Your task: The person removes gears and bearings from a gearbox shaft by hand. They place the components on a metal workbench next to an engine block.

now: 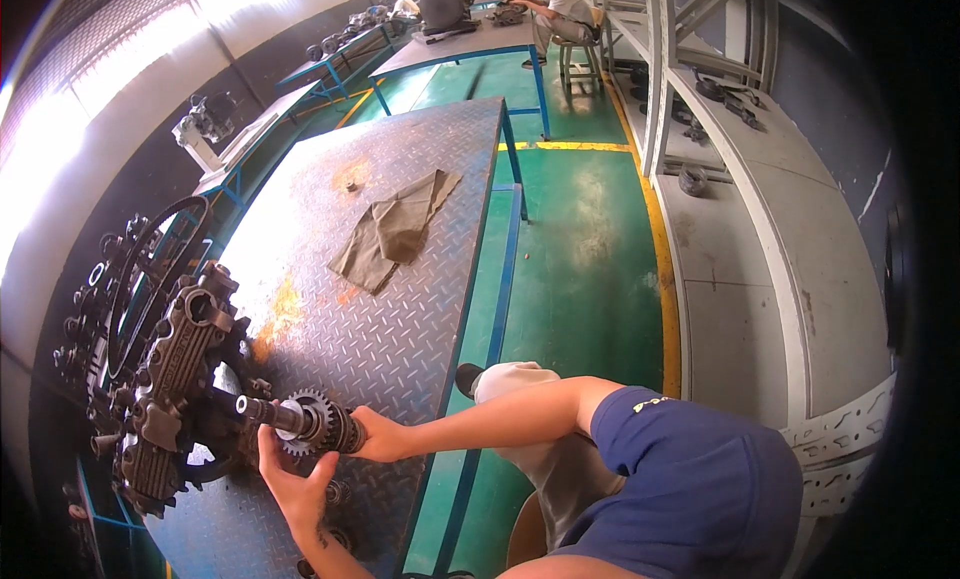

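A metal gear shaft (312,419) with a toothed gear and a bare shaft end lies between my hands, over the near left part of the steel table. My right hand (382,435) is closed round its right end; some of those fingers are hidden behind it. From below, my left hand (298,484) grips the gear, index finger along the bare shaft side and thumb on the other side. Just left of the shaft stands a dark, greasy engine block (175,389) with ribbed covers. Beneath my left wrist, small round metal parts (338,491) are partly covered.
A brown cloth (392,234) and a small metal piece (351,187) lie farther up the tread-plate table (320,174). Behind it, another table (455,51) carries parts. A person (565,14) sits at the back. Metal shelving (745,194) with loose parts runs along the right.
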`<act>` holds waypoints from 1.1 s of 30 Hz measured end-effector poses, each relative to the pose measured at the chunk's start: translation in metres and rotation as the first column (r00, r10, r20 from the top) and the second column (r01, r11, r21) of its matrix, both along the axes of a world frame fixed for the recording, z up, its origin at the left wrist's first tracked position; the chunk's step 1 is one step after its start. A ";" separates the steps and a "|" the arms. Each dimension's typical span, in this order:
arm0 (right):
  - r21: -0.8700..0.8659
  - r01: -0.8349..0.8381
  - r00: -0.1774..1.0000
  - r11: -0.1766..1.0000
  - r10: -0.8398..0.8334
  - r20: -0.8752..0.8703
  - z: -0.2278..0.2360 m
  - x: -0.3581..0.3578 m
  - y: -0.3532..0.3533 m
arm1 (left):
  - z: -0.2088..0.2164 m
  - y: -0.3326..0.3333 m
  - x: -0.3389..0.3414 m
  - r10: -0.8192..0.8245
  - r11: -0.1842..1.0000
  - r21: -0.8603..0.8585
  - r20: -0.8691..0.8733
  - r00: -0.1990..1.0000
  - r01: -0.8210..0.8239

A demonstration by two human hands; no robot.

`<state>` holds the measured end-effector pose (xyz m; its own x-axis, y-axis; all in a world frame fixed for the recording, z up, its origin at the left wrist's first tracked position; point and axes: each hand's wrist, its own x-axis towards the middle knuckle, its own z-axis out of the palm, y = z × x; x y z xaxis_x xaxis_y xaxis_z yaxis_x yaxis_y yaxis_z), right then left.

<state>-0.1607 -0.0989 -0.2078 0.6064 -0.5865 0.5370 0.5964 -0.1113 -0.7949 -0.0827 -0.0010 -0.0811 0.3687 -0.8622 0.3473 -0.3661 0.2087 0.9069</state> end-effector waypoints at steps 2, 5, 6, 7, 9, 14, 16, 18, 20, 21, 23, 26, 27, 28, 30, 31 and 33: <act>-0.022 -0.005 0.999 1.000 0.004 -0.046 -0.003 0.001 0.000 | 0.004 -0.002 -0.004 -0.069 0.981 -0.173 0.107 0.992 0.087; -0.045 0.003 0.999 0.999 -0.005 -0.051 -0.002 0.003 -0.002 | 0.010 -0.005 -0.004 0.036 0.981 -0.191 0.003 0.999 -0.035; -0.052 0.008 0.999 0.999 -0.010 -0.045 -0.003 0.003 -0.002 | 0.011 -0.006 -0.006 0.031 0.980 -0.198 0.009 0.999 -0.029; -0.028 -0.001 0.999 1.000 0.000 -0.035 -0.005 0.002 0.000 | 0.013 -0.005 -0.009 0.022 0.985 -0.172 0.035 0.999 -0.016; 0.020 -0.021 1.000 1.000 0.021 -0.009 0.006 -0.003 0.003 | 0.014 -0.003 -0.012 0.022 0.988 -0.155 0.095 0.995 -0.007; -0.044 -0.001 0.998 0.999 -0.002 -0.056 -0.004 0.001 -0.004 | 0.009 -0.007 -0.014 0.083 0.980 -0.189 0.097 0.992 -0.063; -0.065 -0.005 0.993 0.998 -0.003 -0.122 -0.008 0.003 -0.005 | 0.010 -0.005 -0.017 0.098 0.978 -0.196 0.102 0.990 -0.076; -0.073 -0.022 0.999 0.997 0.020 -0.038 0.005 -0.004 0.000 | 0.011 -0.002 -0.021 0.119 0.977 -0.191 0.124 0.985 -0.094; -0.054 -0.018 0.999 0.998 0.016 -0.045 0.003 -0.005 0.001 | 0.008 -0.003 -0.021 0.108 0.974 -0.209 0.101 0.989 -0.085; -0.044 -0.023 0.999 0.999 0.021 -0.046 0.003 -0.005 0.001 | 0.007 -0.004 -0.020 0.103 0.975 -0.210 0.101 0.990 -0.080; -0.036 -0.028 0.999 0.999 0.026 -0.046 0.004 -0.007 0.000 | 0.005 -0.003 -0.017 0.119 0.978 -0.186 0.106 0.987 -0.098; -0.056 -0.085 0.980 0.995 0.074 -0.184 0.010 -0.014 -0.001 | 0.005 -0.004 -0.020 0.144 0.967 -0.229 0.123 0.982 -0.113; -0.045 -0.088 0.982 0.995 0.079 -0.174 0.019 -0.020 0.002 | 0.005 -0.004 -0.020 0.149 0.966 -0.229 0.121 0.981 -0.118; -0.034 -0.091 0.983 0.995 0.085 -0.164 0.024 -0.024 0.003 | 0.006 -0.003 -0.019 0.145 0.966 -0.231 0.118 0.982 -0.115; -0.036 -0.076 0.982 0.996 0.068 -0.177 0.025 -0.025 0.001 | 0.004 -0.003 -0.019 0.135 0.969 -0.221 0.106 0.985 -0.109; -0.044 -0.061 0.981 0.997 0.052 -0.186 0.023 -0.024 0.002 | 0.004 -0.003 -0.019 0.144 0.968 -0.222 0.108 0.984 -0.117; -0.040 -0.053 0.987 0.998 0.047 -0.154 0.013 -0.016 0.000 | 0.004 -0.003 -0.021 0.156 0.968 -0.217 0.110 0.982 -0.129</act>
<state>-0.1763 -0.0990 -0.1945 0.7111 -0.5314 0.4603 0.4742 -0.1208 -0.8721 -0.1035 -0.0039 -0.0767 0.4248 -0.7076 0.5646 -0.5134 0.3254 0.7940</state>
